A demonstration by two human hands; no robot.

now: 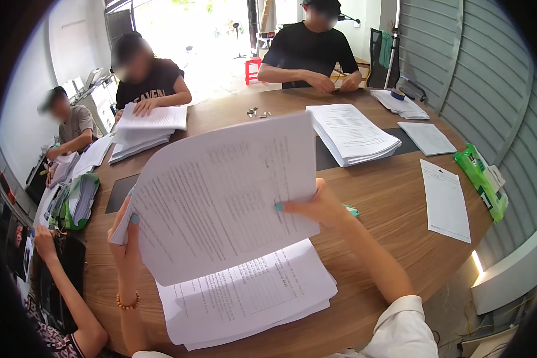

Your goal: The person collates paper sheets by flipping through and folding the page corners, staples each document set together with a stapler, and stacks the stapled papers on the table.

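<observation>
A printed sheaf of paper [221,203] is held up in front of me, tilted and bowed, its text facing me. My left hand [125,230] grips its left edge, the thumb on the front face. On the right edge, my right hand [307,203] pinches it with the thumb across the print and the fingers behind. Below lies a thick stack of printed pages [262,298] on the table, partly covered by the raised paper. Just beyond my right wrist, a small green object [352,210] shows on the wood; its kind is unclear.
Another paper stack [355,134] stands across the wooden table [388,203]. A loose sheet [444,200] and a green packet [483,182] lie at right. Small metallic pieces [253,112] sit near the far edge. Co-workers sit around; one handles a paper pile [146,131].
</observation>
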